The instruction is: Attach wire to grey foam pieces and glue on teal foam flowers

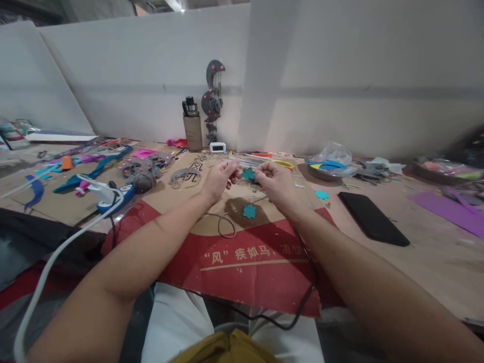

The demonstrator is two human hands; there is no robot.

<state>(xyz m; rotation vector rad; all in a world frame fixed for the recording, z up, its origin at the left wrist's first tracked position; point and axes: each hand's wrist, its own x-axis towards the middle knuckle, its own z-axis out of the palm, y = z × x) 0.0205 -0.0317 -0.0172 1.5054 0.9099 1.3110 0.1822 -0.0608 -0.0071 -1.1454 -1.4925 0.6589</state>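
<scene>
My right hand pinches the edge of a teal felt cutout with a scalloped outline, holding it above the cardboard. Just left of it, my left hand has thumb and fingers pressed together; whatever they grip is too small to make out. A second teal cutout lies on the cardboard below my hands, and a third teal cutout rests to the right of my right hand. A thin grey cord curls on the cardboard beneath my left wrist.
A black phone lies at the right, before a bowl with scissors and plastic. At the left are a blue-white power strip with a white cable and grey yarn. A bottle and small clock stand by the wall.
</scene>
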